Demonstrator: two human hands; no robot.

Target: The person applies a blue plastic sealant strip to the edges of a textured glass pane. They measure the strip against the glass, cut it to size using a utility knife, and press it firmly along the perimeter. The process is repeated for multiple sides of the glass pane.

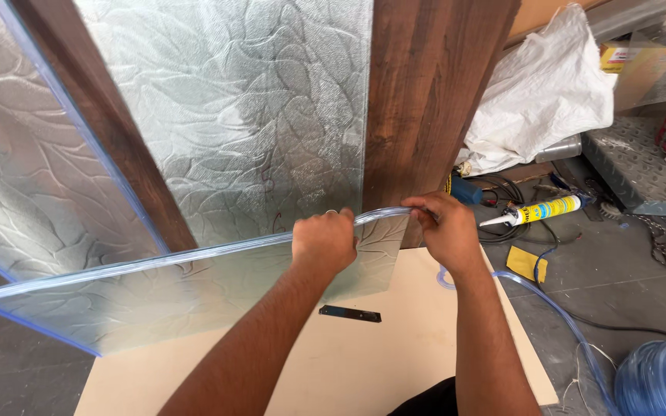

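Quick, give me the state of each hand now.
Left hand: closed on the glass pane's top edge.
Right hand: fingers pinching the clear tubing.

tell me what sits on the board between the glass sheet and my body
A small dark flat metal bracket lies on the beige board, below the patterned glass sheet, in the head view.

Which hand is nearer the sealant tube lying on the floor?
Right. The right hand pinches the clear strip at the glass pane's corner, just left of the sealant tube; the left hand grips the edge farther left.
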